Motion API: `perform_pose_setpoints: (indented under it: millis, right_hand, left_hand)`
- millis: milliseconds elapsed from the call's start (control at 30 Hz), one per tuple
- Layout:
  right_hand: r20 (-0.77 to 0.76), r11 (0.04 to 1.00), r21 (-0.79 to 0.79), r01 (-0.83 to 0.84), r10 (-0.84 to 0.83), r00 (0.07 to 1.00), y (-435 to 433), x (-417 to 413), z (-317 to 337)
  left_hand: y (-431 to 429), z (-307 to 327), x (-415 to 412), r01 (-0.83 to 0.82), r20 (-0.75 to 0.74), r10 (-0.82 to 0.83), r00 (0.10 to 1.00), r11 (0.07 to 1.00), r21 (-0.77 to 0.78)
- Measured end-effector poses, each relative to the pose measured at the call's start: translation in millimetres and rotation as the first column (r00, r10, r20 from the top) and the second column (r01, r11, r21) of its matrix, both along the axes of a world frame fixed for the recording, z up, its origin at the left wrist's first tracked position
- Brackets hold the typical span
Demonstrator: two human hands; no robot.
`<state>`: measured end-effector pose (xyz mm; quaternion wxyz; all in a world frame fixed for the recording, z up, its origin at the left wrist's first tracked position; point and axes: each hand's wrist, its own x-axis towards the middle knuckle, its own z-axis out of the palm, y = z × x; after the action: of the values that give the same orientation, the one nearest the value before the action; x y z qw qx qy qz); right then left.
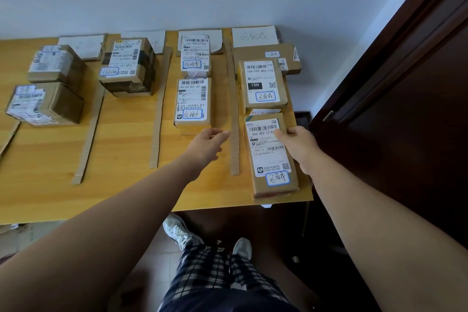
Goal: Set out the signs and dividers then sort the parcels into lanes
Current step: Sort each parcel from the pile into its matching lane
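Parcel [272, 157] lies nearest the front edge in the rightmost lane of the table [121, 185], right of a cardboard divider [234, 119]. Right hand [298, 145] grips its far right edge, fingers closed on it. Left hand [206, 145] hovers loosely open, empty, left of that divider.

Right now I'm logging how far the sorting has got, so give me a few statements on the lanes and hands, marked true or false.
1. The right hand rests on the nearest parcel in the rightmost lane. True.
2. The left hand grips a parcel. False: it hovers open above the table, holding nothing.
3. Cardboard divider strips separate the lanes. True.
4. The rightmost lane holds one parcel. False: at least three lie there.
5. Paper signs stand at the wall end. True.
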<state>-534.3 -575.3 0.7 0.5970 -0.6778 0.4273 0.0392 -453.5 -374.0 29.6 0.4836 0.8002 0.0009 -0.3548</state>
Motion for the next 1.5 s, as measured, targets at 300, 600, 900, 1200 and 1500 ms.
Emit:
perform_pose_setpoints:
  millis: [300, 600, 900, 1200, 1500]
  right_hand:
    - [-0.060, 0.986, -0.167, -0.009, -0.001, 0.998, 4, 12, -6]
    - [-0.118, 0.882, -0.460, -0.101, 0.052, 0.992, 9, 9, 36]
    - [0.014, 0.814, -0.546, -0.198, 0.245, 0.969, 55, 46, 109]
    - [0.135, 0.792, -0.531, -0.302, 0.430, 0.892, 188, 147, 154]
    - [0.185, 0.762, -0.528, -0.375, 0.534, 0.825, 353, 242, 166]
  left_hand:
    - [4, 10, 6, -0.039, 0.040, 0.040, 0.998, 0.999, -0.019]
    - [23, 34, 16, -0.077, 0.072, 0.081, 0.994, 0.995, -0.062]
    - [73, 97, 48, -0.083, 0.260, 0.121, 0.958, 0.985, -0.152]
    - [205, 157, 121, -0.145, 0.394, 0.216, 0.893, 0.968, -0.203]
    - [379, 151, 205, -0.287, 0.383, 0.327, 0.864, 0.945, -0.159]
